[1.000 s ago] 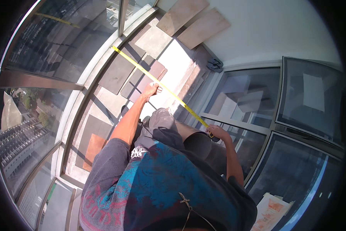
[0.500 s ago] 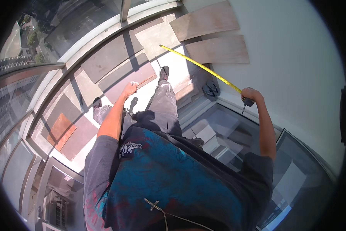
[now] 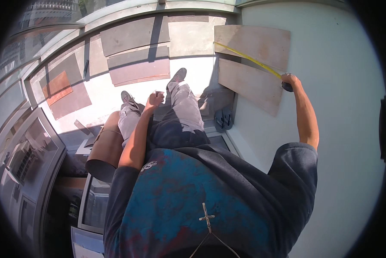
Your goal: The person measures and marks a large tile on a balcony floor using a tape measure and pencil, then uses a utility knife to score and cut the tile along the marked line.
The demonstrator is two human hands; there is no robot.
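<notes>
Yellow tape measure (image 3: 249,57) in right hand (image 3: 288,80) (outstretched); left hand (image 3: 154,100) loose.

A yellow tape measure (image 3: 249,57) was drawn out, its thin blade running slantwise from far left to near right across the upper of two pale boards (image 3: 253,41) leaning on the right wall, its dark case at the near-right end.
</notes>
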